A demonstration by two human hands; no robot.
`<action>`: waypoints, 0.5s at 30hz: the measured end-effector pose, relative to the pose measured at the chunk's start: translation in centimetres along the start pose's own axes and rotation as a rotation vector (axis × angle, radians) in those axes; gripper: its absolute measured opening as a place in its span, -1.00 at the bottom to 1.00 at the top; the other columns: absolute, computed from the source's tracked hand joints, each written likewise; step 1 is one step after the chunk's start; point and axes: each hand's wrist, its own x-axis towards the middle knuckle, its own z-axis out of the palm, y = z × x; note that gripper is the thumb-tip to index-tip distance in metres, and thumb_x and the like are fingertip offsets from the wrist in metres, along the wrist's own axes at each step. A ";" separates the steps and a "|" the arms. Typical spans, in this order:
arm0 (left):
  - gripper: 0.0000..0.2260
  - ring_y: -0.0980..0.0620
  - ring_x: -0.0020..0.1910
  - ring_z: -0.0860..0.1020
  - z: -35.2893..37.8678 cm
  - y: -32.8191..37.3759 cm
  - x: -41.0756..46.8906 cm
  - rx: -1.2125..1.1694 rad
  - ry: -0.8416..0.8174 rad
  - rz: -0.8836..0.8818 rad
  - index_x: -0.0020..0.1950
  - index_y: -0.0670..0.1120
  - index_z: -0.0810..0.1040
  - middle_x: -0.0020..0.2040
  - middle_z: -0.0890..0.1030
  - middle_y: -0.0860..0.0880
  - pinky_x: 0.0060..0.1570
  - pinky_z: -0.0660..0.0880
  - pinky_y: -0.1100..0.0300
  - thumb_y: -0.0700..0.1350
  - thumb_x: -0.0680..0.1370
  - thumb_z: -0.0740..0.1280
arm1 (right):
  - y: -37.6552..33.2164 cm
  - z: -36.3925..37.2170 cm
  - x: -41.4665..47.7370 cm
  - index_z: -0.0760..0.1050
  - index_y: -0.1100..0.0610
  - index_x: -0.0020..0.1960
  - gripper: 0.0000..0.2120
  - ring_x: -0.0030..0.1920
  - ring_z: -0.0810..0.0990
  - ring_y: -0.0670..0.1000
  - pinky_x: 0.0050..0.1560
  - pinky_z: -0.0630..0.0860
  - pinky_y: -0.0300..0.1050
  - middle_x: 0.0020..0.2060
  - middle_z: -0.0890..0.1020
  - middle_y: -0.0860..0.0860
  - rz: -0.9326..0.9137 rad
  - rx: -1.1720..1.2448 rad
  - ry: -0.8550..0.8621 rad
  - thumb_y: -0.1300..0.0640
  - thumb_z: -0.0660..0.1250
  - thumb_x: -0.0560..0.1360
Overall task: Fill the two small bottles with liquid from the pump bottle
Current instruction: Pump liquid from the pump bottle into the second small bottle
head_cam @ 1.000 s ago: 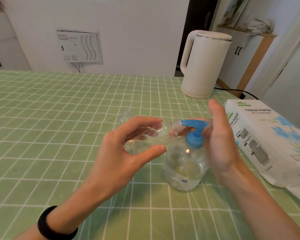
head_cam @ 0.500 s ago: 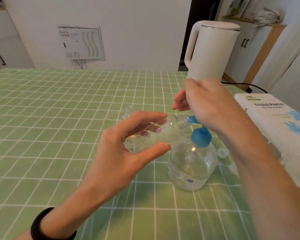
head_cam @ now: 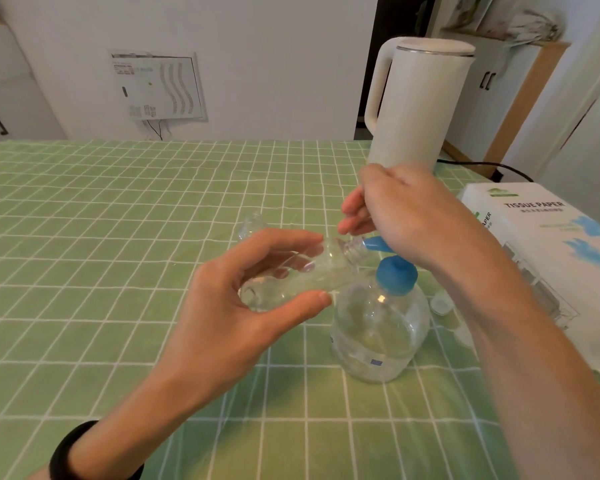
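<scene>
left hand grips small clear bottle tilted, mouth at blue nozzle | right hand closed over pump head of pump bottle on desk | risk: mouth slips off nozzle, liquid spills

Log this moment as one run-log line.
left hand: holds small bottle tilted, mouth at blue nozzle | right hand: on pump bottle head | second bottle: on table

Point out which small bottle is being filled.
The small bottle gripped in the left hand, neck at the blue nozzle. The other small bottle lies untouched behind it.
</scene>
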 end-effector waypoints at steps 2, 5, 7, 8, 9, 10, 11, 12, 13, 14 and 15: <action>-0.60 0.00 0.17 0.72 0.0 0.0 0.0 -0.004 0.002 0.009 0.30 0.12 0.63 0.19 0.72 0.16 0.20 0.64 0.08 0.03 0.46 0.56 | 0.0 0.0 0.0 0.67 0.13 -0.17 -0.54 -0.11 0.75 0.01 0.12 0.61 0.01 -0.33 0.77 -0.10 -0.025 0.011 0.027 0.00 0.07 0.65; -0.59 -0.02 0.17 0.72 -0.1 0.1 0.1 -0.014 0.003 0.014 0.30 0.09 0.63 0.20 0.72 0.14 0.20 0.64 0.08 0.02 0.46 0.56 | -0.1 -0.2 0.0 0.69 0.10 -0.17 -0.49 -0.05 0.74 -0.01 0.13 0.59 -0.03 -0.28 0.78 -0.11 0.001 0.038 -0.004 -0.05 0.05 0.67; -0.59 0.00 0.16 0.72 -0.2 0.0 0.2 -0.018 0.005 0.015 0.29 0.09 0.63 0.19 0.72 0.16 0.21 0.63 0.11 0.01 0.46 0.57 | -0.1 -0.3 0.1 0.71 0.10 -0.16 -0.48 -0.01 0.74 0.00 0.15 0.58 -0.02 -0.24 0.79 -0.10 0.029 0.051 -0.044 -0.06 0.06 0.67; -0.59 0.01 0.16 0.72 -0.2 -0.1 0.2 -0.014 0.002 0.013 0.29 0.09 0.63 0.19 0.72 0.16 0.21 0.63 0.13 0.01 0.45 0.57 | 0.0 -0.2 0.1 0.72 0.11 -0.16 -0.49 0.00 0.74 0.01 0.18 0.58 0.01 -0.22 0.79 -0.09 0.044 0.050 -0.067 -0.05 0.07 0.66; -0.59 0.02 0.16 0.72 -0.2 -0.1 0.1 -0.006 -0.004 0.009 0.29 0.09 0.63 0.18 0.72 0.17 0.21 0.62 0.15 0.02 0.45 0.57 | 0.0 -0.1 0.0 0.73 0.12 -0.15 -0.51 0.01 0.74 0.02 0.23 0.59 0.07 -0.20 0.80 -0.07 0.056 0.035 -0.093 -0.03 0.09 0.64; -0.59 0.04 0.17 0.72 -0.2 -0.1 0.1 0.004 -0.010 0.005 0.29 0.09 0.64 0.17 0.72 0.18 0.21 0.62 0.17 0.02 0.45 0.57 | 0.1 0.0 0.0 0.73 0.11 -0.15 -0.54 0.02 0.74 0.03 0.26 0.59 0.11 -0.17 0.80 -0.06 0.064 0.005 -0.121 -0.02 0.11 0.63; -0.59 0.05 0.16 0.72 -0.2 -0.1 0.0 0.009 -0.015 0.000 0.29 0.10 0.64 0.17 0.72 0.18 0.21 0.62 0.18 0.03 0.45 0.57 | 0.2 0.1 -0.1 0.74 0.10 -0.14 -0.55 0.03 0.74 0.03 0.28 0.58 0.12 -0.16 0.80 -0.06 0.069 -0.026 -0.145 -0.02 0.12 0.62; -0.59 0.05 0.16 0.72 -0.2 0.0 0.0 0.010 -0.017 -0.005 0.29 0.10 0.64 0.16 0.72 0.17 0.21 0.62 0.18 0.04 0.45 0.56 | 0.2 0.1 -0.2 0.74 0.09 -0.13 -0.54 0.03 0.74 0.01 0.29 0.58 0.11 -0.15 0.80 -0.07 0.071 -0.047 -0.159 -0.03 0.12 0.62; -0.59 0.05 0.16 0.72 -0.1 0.0 -0.1 0.009 -0.019 -0.009 0.29 0.11 0.64 0.15 0.72 0.17 0.20 0.63 0.16 0.04 0.45 0.56 | 0.1 0.0 -0.3 0.75 0.08 -0.13 -0.53 0.01 0.74 -0.01 0.29 0.58 0.09 -0.17 0.80 -0.08 0.072 -0.048 -0.160 -0.05 0.11 0.63; -0.60 0.04 0.16 0.72 -0.1 0.1 -0.1 0.009 -0.020 -0.009 0.28 0.12 0.63 0.15 0.72 0.17 0.19 0.63 0.14 0.05 0.45 0.56 | 0.1 0.0 -0.4 0.75 0.08 -0.14 -0.51 -0.01 0.75 -0.03 0.27 0.58 0.05 -0.20 0.80 -0.08 0.073 -0.032 -0.152 -0.07 0.10 0.64; -0.60 0.03 0.16 0.72 -0.1 0.1 -0.1 0.008 -0.019 -0.006 0.28 0.13 0.63 0.16 0.72 0.17 0.19 0.64 0.12 0.05 0.46 0.56 | -0.1 -0.2 -0.4 0.74 0.09 -0.14 -0.50 -0.04 0.76 -0.05 0.25 0.59 0.02 -0.23 0.80 -0.09 0.073 -0.004 -0.142 -0.08 0.09 0.64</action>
